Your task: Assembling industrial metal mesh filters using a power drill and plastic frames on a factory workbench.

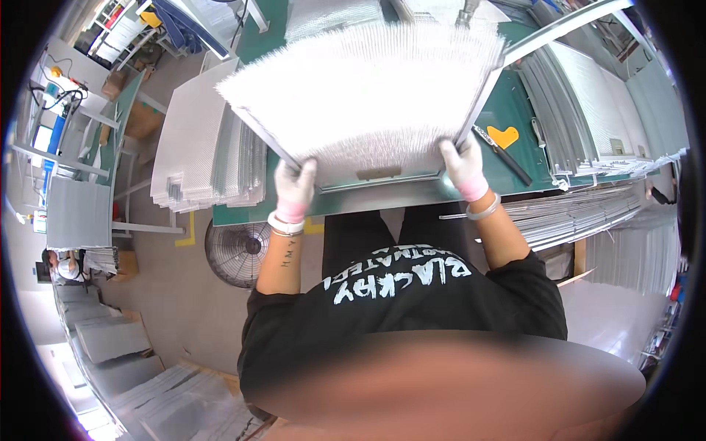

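Note:
A wide, bright white mesh panel [368, 95] in a thin metal frame is raised over the green workbench [507, 110]. Its far edge looks frayed or bristly, and glare washes out the middle. My left hand [296, 184], in a white glove with a pink cuff, grips the panel's near left corner with the thumb on top. At the near right corner my right hand [465, 169], gloved the same way, is closed on the frame. A small tan label or tab [379, 174] shows near the front edge. My fingers under the frame are hidden.
Panel stacks stand on the bench to the left [198, 140] and right [573, 103]. Right of the panel lie a yellow scraper-like piece [503, 137] and a black-handled tool [511, 163]. A round floor fan [237, 250] sits below the bench's left side. More panels [625, 250] stand at right.

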`<state>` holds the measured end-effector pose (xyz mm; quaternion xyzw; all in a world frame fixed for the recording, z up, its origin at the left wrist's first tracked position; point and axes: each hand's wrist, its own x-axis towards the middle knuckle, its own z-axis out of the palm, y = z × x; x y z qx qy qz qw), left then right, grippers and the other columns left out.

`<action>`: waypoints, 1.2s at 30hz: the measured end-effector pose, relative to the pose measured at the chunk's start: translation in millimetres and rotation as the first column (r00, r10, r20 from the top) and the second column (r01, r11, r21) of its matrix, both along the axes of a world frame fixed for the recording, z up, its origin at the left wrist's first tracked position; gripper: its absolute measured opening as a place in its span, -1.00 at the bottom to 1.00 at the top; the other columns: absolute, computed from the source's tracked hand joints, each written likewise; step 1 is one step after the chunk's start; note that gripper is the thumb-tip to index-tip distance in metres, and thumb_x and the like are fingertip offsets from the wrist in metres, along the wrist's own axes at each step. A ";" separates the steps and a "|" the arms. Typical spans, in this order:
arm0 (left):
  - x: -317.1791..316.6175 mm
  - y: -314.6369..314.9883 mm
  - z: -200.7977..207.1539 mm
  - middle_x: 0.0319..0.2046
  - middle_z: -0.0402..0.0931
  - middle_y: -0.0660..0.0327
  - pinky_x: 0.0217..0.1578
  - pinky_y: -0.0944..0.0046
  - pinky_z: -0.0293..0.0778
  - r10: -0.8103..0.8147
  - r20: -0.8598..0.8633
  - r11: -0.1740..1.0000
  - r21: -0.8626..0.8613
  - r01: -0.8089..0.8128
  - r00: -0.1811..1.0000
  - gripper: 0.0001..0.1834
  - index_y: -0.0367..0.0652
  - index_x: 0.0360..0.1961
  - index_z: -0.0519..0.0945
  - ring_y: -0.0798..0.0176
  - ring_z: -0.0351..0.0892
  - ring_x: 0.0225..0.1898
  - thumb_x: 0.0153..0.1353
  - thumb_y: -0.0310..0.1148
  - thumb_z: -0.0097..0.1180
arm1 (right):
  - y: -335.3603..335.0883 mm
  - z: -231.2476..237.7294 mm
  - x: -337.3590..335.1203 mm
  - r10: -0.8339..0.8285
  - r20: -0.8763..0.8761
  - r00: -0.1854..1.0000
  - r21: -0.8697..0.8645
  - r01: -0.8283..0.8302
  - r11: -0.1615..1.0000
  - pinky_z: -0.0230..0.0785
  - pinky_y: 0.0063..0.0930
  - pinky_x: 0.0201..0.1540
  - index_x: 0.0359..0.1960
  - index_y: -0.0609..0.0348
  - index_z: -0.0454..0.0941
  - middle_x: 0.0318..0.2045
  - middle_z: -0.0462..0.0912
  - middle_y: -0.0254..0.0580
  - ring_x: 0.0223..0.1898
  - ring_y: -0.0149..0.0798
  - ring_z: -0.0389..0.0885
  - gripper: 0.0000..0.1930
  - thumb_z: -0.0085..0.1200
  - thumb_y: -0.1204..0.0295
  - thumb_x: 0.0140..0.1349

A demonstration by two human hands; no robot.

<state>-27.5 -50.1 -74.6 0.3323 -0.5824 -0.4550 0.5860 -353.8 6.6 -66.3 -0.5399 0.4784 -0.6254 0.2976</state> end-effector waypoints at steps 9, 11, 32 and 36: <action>19.8 6.4 -54.4 -0.17 0.60 0.21 -0.14 0.31 0.48 -0.041 0.159 0.999 0.035 0.036 0.986 -0.50 -0.35 0.12 0.47 0.33 0.54 -0.19 0.18 -0.40 0.30 | 12.2 -33.2 -6.2 0.174 0.098 0.980 0.208 -0.191 0.959 0.35 -0.42 0.15 0.14 0.34 0.41 0.01 0.60 -0.21 0.01 -0.36 0.55 -0.56 0.19 0.47 0.26; 23.1 6.3 -52.5 -0.14 0.61 0.18 -0.06 0.24 0.49 -0.063 0.328 0.997 -0.016 0.072 0.943 -0.46 -0.34 0.13 0.47 0.27 0.57 -0.10 0.15 -0.38 0.34 | 13.9 -23.8 -8.7 0.238 0.038 0.970 0.241 -0.240 0.940 0.38 -0.43 0.12 0.11 0.31 0.46 -0.02 0.62 -0.23 -0.01 -0.38 0.56 -0.59 0.20 0.48 0.24; 6.4 10.6 119.7 -0.20 0.61 0.07 -0.08 0.30 0.47 0.051 -0.188 0.910 -0.397 -0.123 0.981 -0.78 -0.31 -0.19 0.57 0.25 0.57 -0.19 0.16 -0.70 0.00 | 1.6 140.1 -0.2 0.104 0.043 0.994 -0.336 -0.084 0.938 0.38 -0.63 -0.15 -0.13 0.30 0.57 -0.28 0.65 -0.29 -0.26 -0.48 0.53 -0.86 0.03 0.59 0.31; 5.1 18.8 111.4 -0.21 0.57 0.12 -0.08 0.19 0.48 0.074 -0.141 0.936 -0.331 -0.118 0.987 -0.95 -0.19 -0.25 0.51 0.17 0.54 -0.16 0.30 -0.49 0.13 | 7.2 124.4 -12.7 0.101 0.051 0.994 -0.397 -0.072 0.915 0.43 -0.56 -0.15 -0.16 0.31 0.55 -0.26 0.64 -0.19 -0.25 -0.43 0.56 -0.87 -0.01 0.59 0.31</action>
